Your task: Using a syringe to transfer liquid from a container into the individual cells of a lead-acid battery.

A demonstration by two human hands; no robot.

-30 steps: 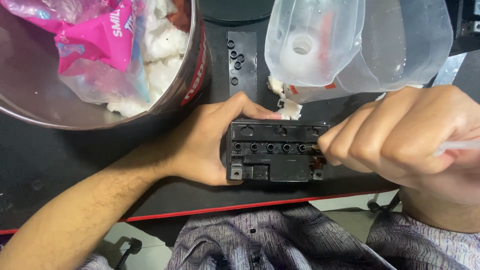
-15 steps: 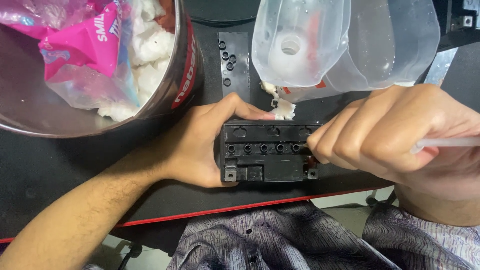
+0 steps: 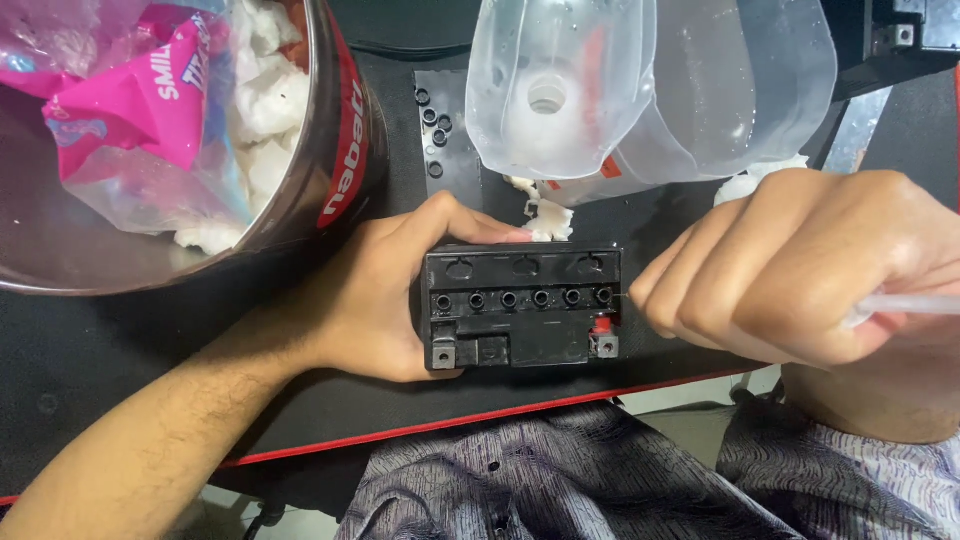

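From the head view, the left hand (image 3: 385, 295) is wrapped around the left end of a small black battery (image 3: 520, 305) standing on the black desk (image 3: 90, 350), thumb along its top edge. The right hand (image 3: 800, 265) is curled into a fist around a thin clear tube (image 3: 905, 305), its knuckles just beside the battery's right end. A clear plastic jug (image 3: 650, 90) lies behind.

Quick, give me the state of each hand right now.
Left hand: closed around the left end of the small black battery, holding it on the black mat.
Right hand: closed in a fist on a thin clear tube, at the battery's right end.
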